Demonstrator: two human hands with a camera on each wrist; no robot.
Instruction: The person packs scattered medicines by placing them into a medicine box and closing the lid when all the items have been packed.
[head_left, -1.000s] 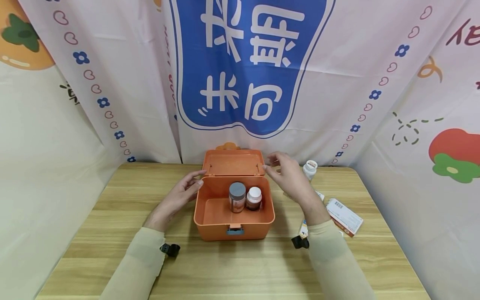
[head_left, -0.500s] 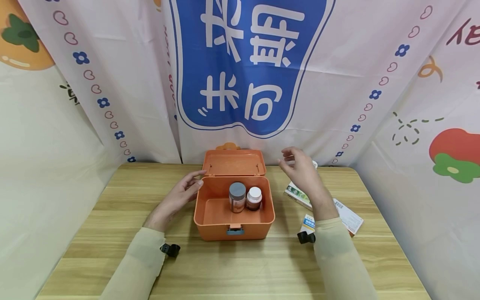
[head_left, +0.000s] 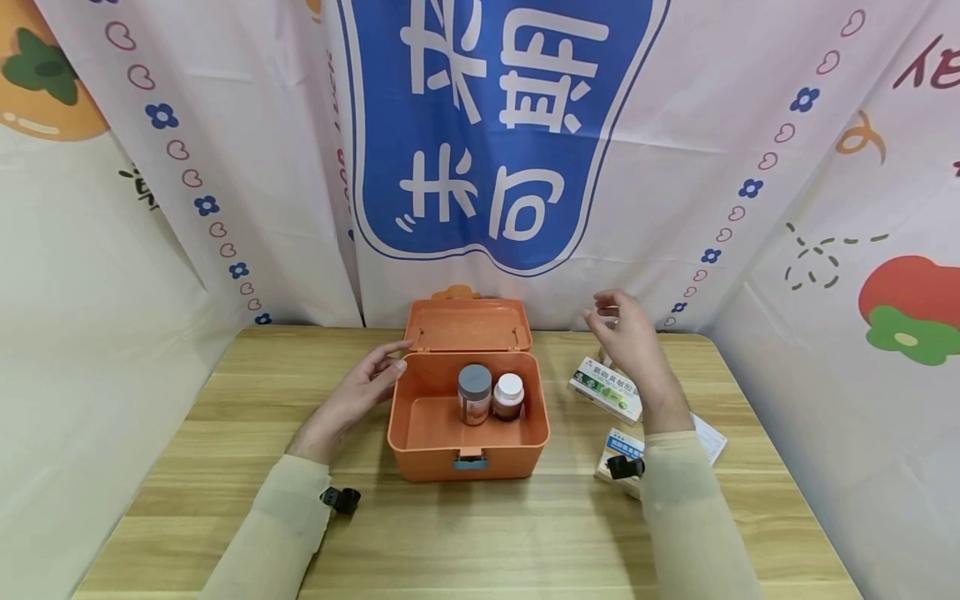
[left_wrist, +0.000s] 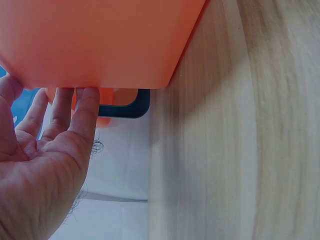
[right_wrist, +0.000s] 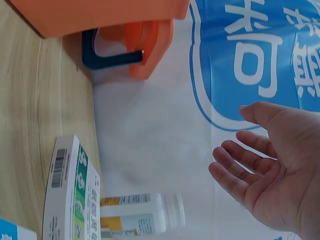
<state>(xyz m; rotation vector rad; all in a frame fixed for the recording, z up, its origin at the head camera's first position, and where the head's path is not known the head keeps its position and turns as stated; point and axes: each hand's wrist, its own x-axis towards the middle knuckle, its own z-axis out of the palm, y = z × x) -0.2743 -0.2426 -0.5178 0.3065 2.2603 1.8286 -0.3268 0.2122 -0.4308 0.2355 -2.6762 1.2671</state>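
An orange storage box (head_left: 427,467) with its lid (head_left: 468,325) raised stands mid-table. Inside are a grey-capped jar (head_left: 474,396) and a white-capped pill bottle (head_left: 508,397). My left hand (head_left: 356,396) rests its fingers against the box's left rear corner; the left wrist view shows the fingertips (left_wrist: 89,95) at the box edge. To the right, my right hand (head_left: 630,342) hovers with loosely bent fingers and nothing in them. Near it in the right wrist view is a white pill bottle (right_wrist: 142,215), mostly hidden by the hand in the head view.
Right of the box lie a green-and-white medicine carton (head_left: 606,390), a blue-and-white carton (head_left: 617,450) and another white carton (head_left: 708,439), partly under the right forearm. A printed cloth (head_left: 300,250) hangs behind the wooden table (head_left: 450,542). A dark handle (left_wrist: 135,107) sits behind the box.
My right hand has moved right, away from the box lid to above the white pill bottle, uncovering the green-and-white carton. The left hand and the box have stayed still.
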